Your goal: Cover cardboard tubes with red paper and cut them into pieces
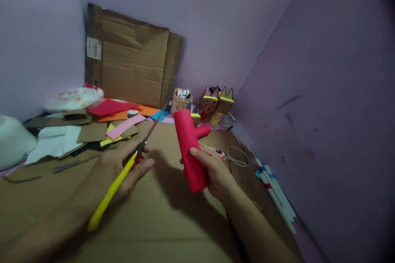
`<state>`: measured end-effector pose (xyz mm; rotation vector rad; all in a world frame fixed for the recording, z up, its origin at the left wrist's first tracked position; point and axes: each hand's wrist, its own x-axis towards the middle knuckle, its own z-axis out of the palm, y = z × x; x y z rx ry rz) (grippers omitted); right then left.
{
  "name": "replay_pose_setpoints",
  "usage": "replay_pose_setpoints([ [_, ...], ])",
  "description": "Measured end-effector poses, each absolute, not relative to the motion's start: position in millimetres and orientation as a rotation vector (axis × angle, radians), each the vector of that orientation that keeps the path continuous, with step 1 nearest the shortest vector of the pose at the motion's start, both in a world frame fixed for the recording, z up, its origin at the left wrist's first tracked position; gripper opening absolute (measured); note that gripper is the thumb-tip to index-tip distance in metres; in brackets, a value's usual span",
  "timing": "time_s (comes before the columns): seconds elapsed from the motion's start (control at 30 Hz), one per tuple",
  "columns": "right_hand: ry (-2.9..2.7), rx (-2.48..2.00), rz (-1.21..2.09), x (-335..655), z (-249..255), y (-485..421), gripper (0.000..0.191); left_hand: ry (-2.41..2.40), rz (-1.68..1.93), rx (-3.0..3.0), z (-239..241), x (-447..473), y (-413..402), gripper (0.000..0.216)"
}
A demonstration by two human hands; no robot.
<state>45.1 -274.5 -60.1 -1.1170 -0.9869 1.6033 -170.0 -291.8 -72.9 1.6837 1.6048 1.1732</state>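
In my left hand point(123, 172) is a pair of scissors point(115, 185) with yellow handles, its blades pointing up and away over the cardboard. The blades look nearly closed. My right hand point(212, 168) is wrapped round a red paper tube point(187, 139), thumb on its front. A thinner red tube point(203, 131) juts out from the right side of it. The red tube is tilted and held above the surface, apart from the scissors. Fingers behind the tube are mostly hidden.
A cardboard sheet point(129, 238) covers the work surface. Coloured paper point(114, 107) and cardboard scraps lie at left, near a metal blade point(75, 163). Behind stand a pen holder point(181, 100), animal-faced paper figures point(210, 104) and leaning cardboard point(132, 61). White sticks point(274, 191) line the right wall.
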Motion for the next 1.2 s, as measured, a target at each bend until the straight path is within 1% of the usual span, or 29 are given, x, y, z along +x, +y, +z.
replay_pose_setpoints([
  [0.13, -1.047, -1.061, 1.707, 36.9, -68.1, -282.0, 0.026, 1.529, 1.167, 1.58, -65.9, -166.3, -287.8, 0.037],
  [0.23, -1.124, -1.072, 1.722, 33.9, -71.4, -286.0, 0.02, 1.428, 1.119, 1.513, -69.0, -165.0, -285.5, 0.038],
  [0.3, -1.166, -1.079, 1.745, 31.8, -71.5, -288.5, 0.019, 1.397, 1.157, 1.483, -73.3, -165.2, -284.6, 0.04],
  [0.47, -1.302, -1.093, 1.952, 25.3, -73.8, -295.7, 0.027, 1.297, 1.42, 1.38, -78.7, -165.0, -285.8, 0.036],
  [0.63, -1.3, -1.091, 2.029, 22.7, -76.7, -299.0, 0.036, 1.241, 1.451, 1.274, -77.2, -163.1, -285.5, 0.027],
  [0.73, -1.299, -1.098, 2.06, 22.5, -74.2, -300.0, 0.046, 1.235, 1.452, 1.222, -79.6, -164.2, -280.2, 0.027],
  [0.8, -1.305, -1.11, 2.059, 22.4, -72.0, -300.7, 0.05, 1.22, 1.438, 1.183, -81.7, -164.7, -276.2, 0.029],
  [1.2, -1.222, -1.075, 2.125, 25.3, -68.3, -300.1, 0.049, 1.144, 1.384, 0.952, -82.2, -156.3, -272.7, 0.035],
])
